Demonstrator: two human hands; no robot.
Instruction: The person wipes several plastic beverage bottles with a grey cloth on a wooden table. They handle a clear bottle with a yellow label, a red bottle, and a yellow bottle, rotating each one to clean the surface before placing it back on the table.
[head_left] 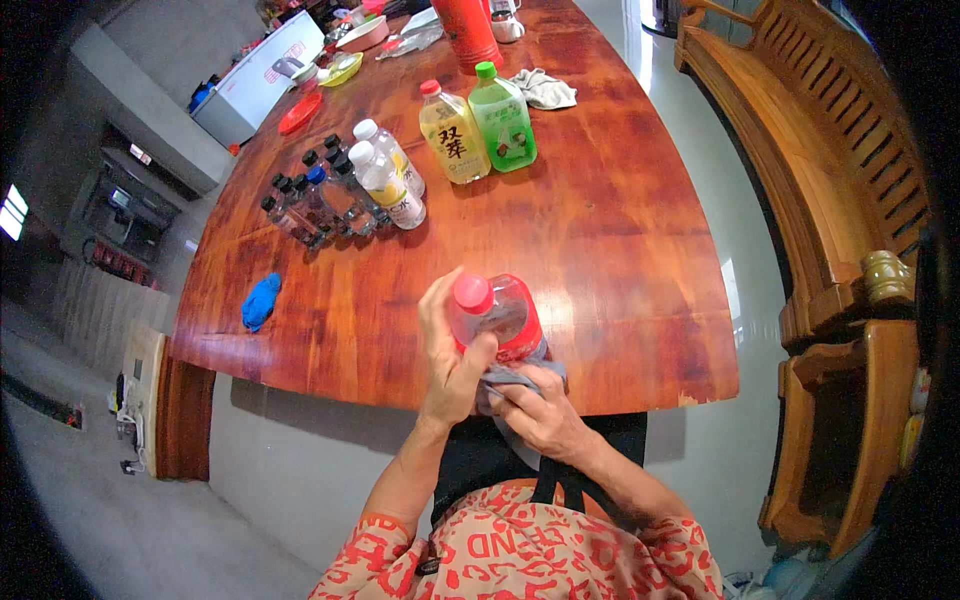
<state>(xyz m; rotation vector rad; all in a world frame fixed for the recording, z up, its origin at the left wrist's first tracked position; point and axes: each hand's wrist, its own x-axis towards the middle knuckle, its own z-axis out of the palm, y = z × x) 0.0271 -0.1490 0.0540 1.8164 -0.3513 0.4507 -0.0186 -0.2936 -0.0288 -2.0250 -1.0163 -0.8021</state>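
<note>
The red-capped bottle (512,312) is clasped from the left by the left hand (452,352), over the table's (640,300) near edge; a grey cloth (513,377) is bunched by the right hand (540,410) at the bottle's lower end. Pale markings are borne by its red label, large dark characters by the farther yellow bottle (440,115).

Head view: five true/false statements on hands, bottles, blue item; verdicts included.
The left hand holds a clear plastic bottle with a red cap and red label. True.
The right hand is empty. False: it holds a grey cloth near that bottle's base.
A green-capped green plastic bottle stands right of a red-capped bottle of yellow liquid. True.
The crumpled blue item lies by the right edge of the brown wooden table. False: by its left edge.
Two white-capped plastic bottles stand right of several small clear bottles. True.
</note>
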